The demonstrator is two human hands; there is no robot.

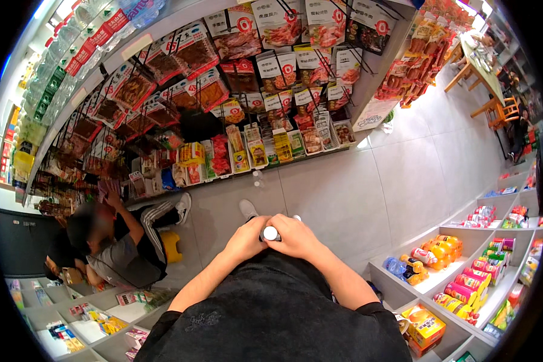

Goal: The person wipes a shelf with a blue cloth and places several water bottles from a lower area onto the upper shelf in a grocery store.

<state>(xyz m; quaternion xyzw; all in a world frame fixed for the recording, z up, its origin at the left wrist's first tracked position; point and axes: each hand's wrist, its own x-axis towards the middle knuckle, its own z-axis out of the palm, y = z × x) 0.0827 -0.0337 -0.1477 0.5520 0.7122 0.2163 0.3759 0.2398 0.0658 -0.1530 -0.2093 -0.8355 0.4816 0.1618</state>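
Both hands meet low at the person's belly around a small bottle (271,233) with a white cap. Left hand (245,239) and right hand (295,236) clench it from each side. It stands upright, cap toward the camera, above the grey floor (356,199).

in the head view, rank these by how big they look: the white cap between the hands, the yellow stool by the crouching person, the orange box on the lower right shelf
1. orange box
2. yellow stool, partly hidden by the crouching person
3. white cap, held between the left hand and the right hand

The box sits nearer the camera, so true sizes are unsure.
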